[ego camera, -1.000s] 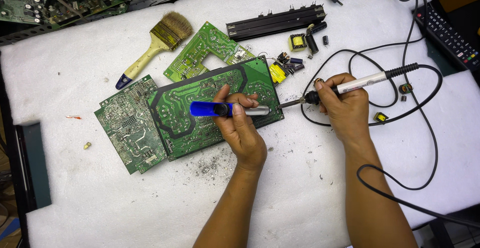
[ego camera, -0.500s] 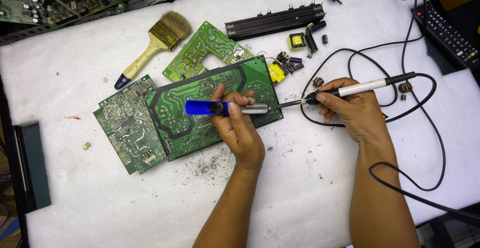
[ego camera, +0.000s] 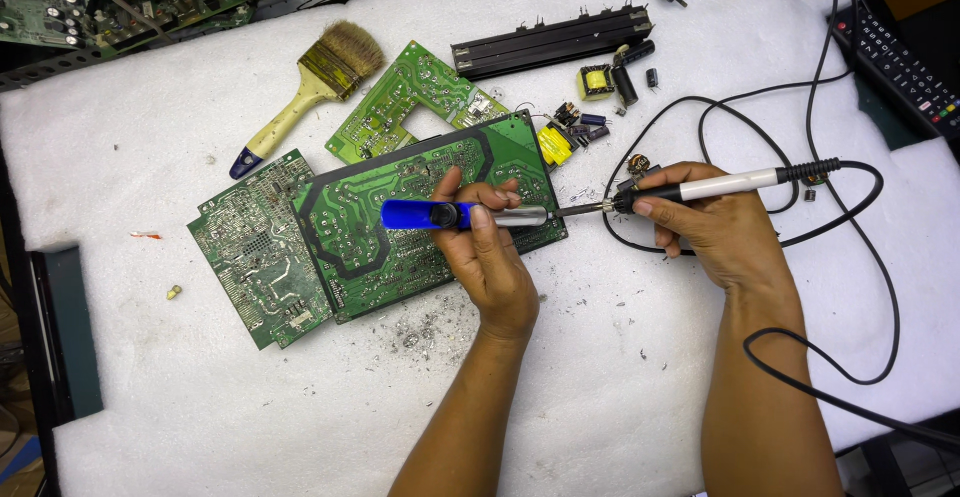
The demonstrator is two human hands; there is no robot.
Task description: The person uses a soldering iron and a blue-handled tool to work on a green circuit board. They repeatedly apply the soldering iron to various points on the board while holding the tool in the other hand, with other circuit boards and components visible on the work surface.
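At mid-frame, iron tip and pump nozzle meet over the board's right edge.
Since a second ago the left hand (ego camera: 495,262) has slid the blue desoldering pump (ego camera: 462,216) slightly leftward across the large green circuit board (ego camera: 400,222), and the right hand (ego camera: 715,227) has drawn the soldering iron (ego camera: 690,190) in after it, so the tip stays at the nozzle. Both hands are closed around their tools, left thumb near the pump's button. Grey solder crumbs (ego camera: 425,329) lie on the white table (ego camera: 250,417) below the board; a paintbrush (ego camera: 310,92) rests at upper left.
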